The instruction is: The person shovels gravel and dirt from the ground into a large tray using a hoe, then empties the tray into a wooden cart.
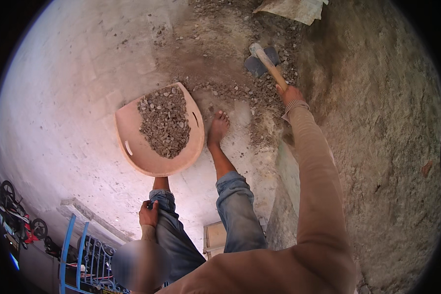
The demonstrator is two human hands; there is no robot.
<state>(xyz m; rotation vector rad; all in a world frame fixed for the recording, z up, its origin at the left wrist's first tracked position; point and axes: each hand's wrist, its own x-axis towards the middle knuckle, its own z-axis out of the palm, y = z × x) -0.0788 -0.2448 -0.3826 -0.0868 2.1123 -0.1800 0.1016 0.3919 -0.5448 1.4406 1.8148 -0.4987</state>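
The fingers (pixel 283 91) of your right hand (pixel 292 95) are wrapped around the near end of the wooden handle of a hoe (pixel 272 68). Its dark blade is in the loose rubble (pixel 245 90), near the foot of the rough brown wall (pixel 387 147) on your right. Your left hand (pixel 149 214) rests on your left leg by the rolled denim cuff, its fingers bent; you cannot tell from here whether they pinch the cloth.

In front of you, to the left of the hoe and well apart from its blade, a shallow peach-coloured pan (pixel 128 122) sits on the pale floor (pixel 68 93). It has a slot in each side and carries a heap of grey-brown gravel (pixel 166 120). Your bare right foot (pixel 219 126) is planted just beside the pan's right edge; your left foot is hidden behind the pan. A pale yellowish sheet (pixel 298 10) lies beyond the hoe. A blue railing (pixel 71 245) and a motorbike (pixel 22 218) stand at lower left.
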